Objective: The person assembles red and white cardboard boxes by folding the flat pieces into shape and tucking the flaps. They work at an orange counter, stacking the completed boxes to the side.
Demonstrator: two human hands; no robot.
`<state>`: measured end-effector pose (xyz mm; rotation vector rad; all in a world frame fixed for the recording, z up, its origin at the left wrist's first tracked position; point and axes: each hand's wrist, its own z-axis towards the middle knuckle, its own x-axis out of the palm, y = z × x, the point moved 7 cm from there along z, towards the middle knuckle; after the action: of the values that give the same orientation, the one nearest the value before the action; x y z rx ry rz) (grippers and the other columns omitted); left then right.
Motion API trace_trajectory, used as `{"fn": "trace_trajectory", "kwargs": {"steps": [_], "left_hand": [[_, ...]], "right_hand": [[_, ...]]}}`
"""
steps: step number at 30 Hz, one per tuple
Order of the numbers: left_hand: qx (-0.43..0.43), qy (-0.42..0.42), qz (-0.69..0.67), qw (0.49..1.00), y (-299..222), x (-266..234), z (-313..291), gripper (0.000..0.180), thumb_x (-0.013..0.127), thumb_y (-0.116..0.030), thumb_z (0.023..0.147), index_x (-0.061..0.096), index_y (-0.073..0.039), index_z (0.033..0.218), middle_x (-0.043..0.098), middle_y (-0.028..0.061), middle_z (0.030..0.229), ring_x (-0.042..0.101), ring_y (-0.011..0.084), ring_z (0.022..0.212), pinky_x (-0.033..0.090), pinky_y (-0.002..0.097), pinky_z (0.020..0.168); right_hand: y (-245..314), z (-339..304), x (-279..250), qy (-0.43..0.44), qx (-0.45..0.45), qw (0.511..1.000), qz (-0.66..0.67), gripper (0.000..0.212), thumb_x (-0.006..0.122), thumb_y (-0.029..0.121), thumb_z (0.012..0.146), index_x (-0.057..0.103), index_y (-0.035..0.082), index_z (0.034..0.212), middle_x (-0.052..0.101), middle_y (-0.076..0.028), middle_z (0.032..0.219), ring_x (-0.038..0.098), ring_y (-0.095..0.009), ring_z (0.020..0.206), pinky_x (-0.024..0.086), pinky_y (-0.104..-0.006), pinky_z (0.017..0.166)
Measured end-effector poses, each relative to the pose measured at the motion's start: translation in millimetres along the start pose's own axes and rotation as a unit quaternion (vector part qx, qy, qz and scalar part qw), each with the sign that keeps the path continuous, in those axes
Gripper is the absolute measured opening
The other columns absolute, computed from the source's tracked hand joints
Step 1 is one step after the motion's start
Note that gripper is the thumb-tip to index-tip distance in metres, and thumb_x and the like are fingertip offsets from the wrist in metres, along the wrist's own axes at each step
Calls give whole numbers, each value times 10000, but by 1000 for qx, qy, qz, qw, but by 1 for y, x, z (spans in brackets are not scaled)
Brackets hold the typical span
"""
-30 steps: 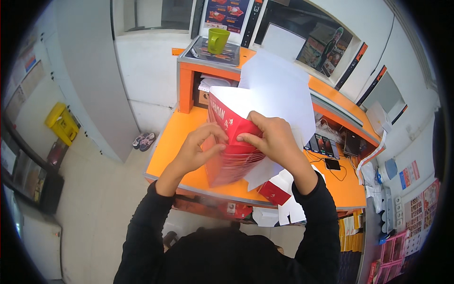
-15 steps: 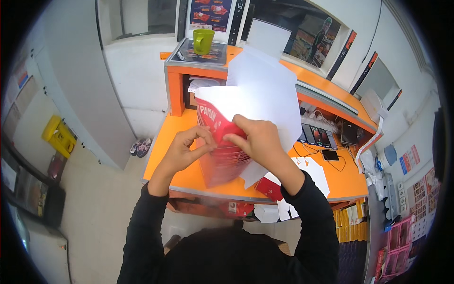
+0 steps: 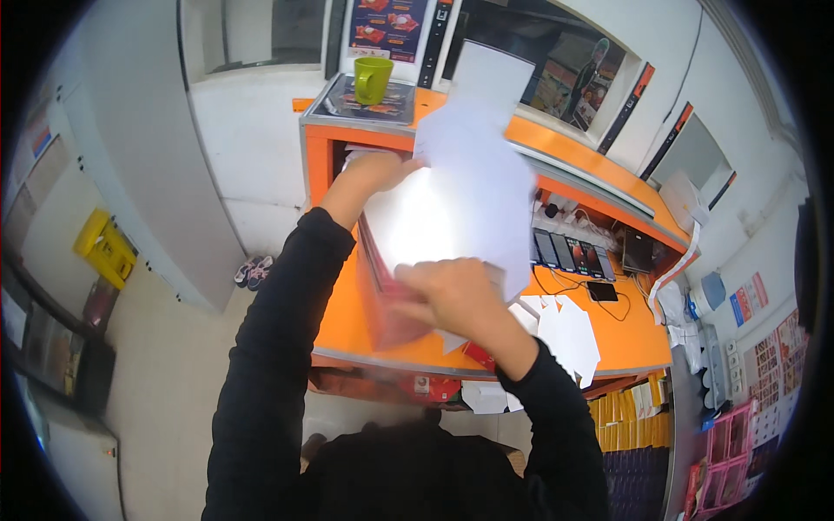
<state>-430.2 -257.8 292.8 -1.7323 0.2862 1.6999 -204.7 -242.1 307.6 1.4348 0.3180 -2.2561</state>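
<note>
A tall stack of flat red-and-white cardboard box blanks [image 3: 421, 230] stands at the desk's near left, bright white on top with red edges down its side. At its far left corner my left hand [image 3: 375, 176] touches the top blank's edge; most of its fingers are hidden. My right hand [image 3: 460, 297], smeared by motion, grips the stack's near edge, thumb on top and fingers against the red side. Beyond and to the right, large white cardboard sheets [image 3: 482, 165] lean up over the shelf.
The orange desk [image 3: 638, 334] carries more white blanks [image 3: 565, 334], several phones [image 3: 569, 252] and cables. On the raised shelf stands a green mug [image 3: 372, 82]. Yellow packets [image 3: 630, 421] are stacked below right. A yellow plastic object [image 3: 106, 247] and shoes [image 3: 254, 272] are at left.
My left hand has moved from the near red flap to the stack's far left corner. My right hand has shifted nearer to me. The raised red flap now shows as a flat white top.
</note>
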Motion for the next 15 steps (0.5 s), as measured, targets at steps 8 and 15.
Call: {"fn": "trace_trajectory", "kwargs": {"steps": [8, 15], "left_hand": [[16, 72, -89, 993, 11, 29, 17, 746, 330, -613, 932, 649, 48, 1066, 621, 272, 1103, 581, 371, 1077, 417, 402, 933], [120, -264, -306, 907, 1, -40, -42, 397, 494, -354, 950, 645, -1, 1049, 658, 140, 929, 614, 229, 894, 457, 311, 795]], "right_hand": [[5, -28, -61, -238, -43, 968, 69, 311, 702, 227, 751, 626, 101, 1026, 628, -104, 927, 619, -258, 861, 498, -386, 727], [-110, -174, -17, -52, 348, 933, 82, 387, 717, 215, 786, 620, 25, 1110, 662, -144, 1030, 637, -299, 961, 502, -347, 830]]}}
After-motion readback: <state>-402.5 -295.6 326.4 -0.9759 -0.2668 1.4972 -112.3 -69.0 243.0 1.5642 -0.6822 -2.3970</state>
